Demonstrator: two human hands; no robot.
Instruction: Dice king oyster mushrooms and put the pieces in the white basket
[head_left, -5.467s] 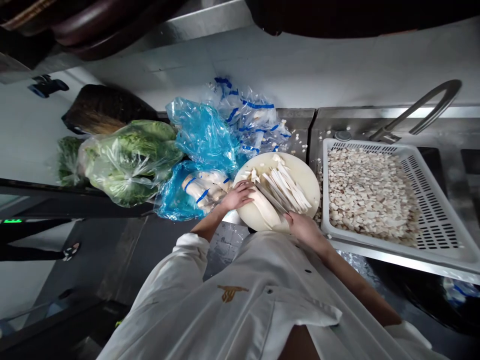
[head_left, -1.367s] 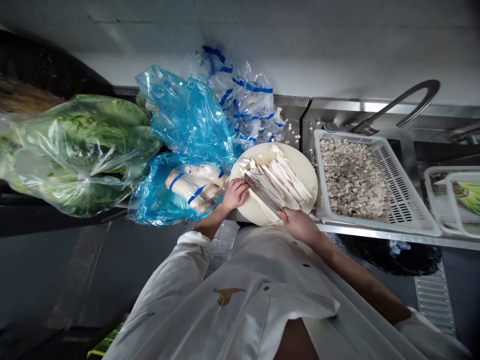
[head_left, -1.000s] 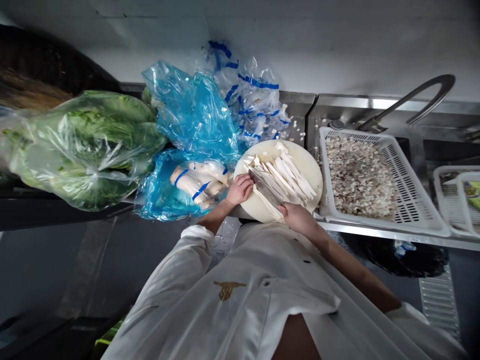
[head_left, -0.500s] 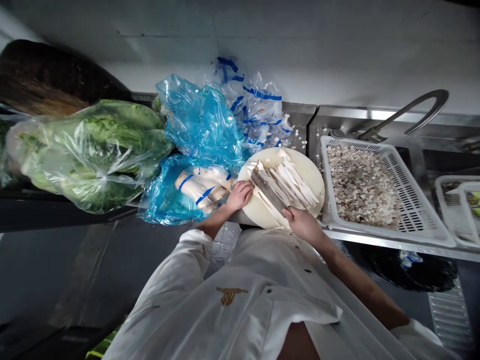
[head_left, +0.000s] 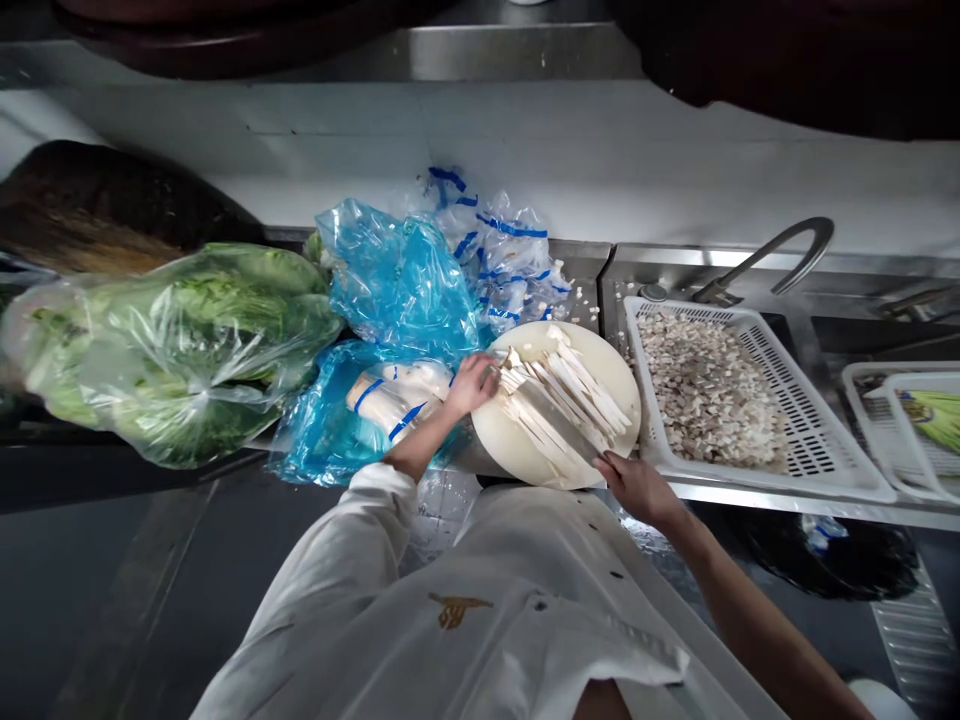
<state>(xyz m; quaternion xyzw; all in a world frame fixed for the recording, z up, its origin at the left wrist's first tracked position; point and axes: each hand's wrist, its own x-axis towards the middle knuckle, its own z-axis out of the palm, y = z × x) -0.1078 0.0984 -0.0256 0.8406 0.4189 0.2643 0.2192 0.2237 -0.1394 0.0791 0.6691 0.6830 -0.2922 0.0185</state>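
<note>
White strips [head_left: 585,390] on rnd board [head_left: 616,368]; R hand [head_left: 641,490] closed round knife [head_left: 559,418] amid strips; L hand [head_left: 474,384] part-curled at board's left edge, can't tell grip.

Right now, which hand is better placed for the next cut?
Likely the right hand: it holds the knife, its blade among pale strips. The left hand, at the left edge of the cutting board, has no knife.

Round board [head_left: 613,368] on steel counter [head_left: 583,264]
</note>
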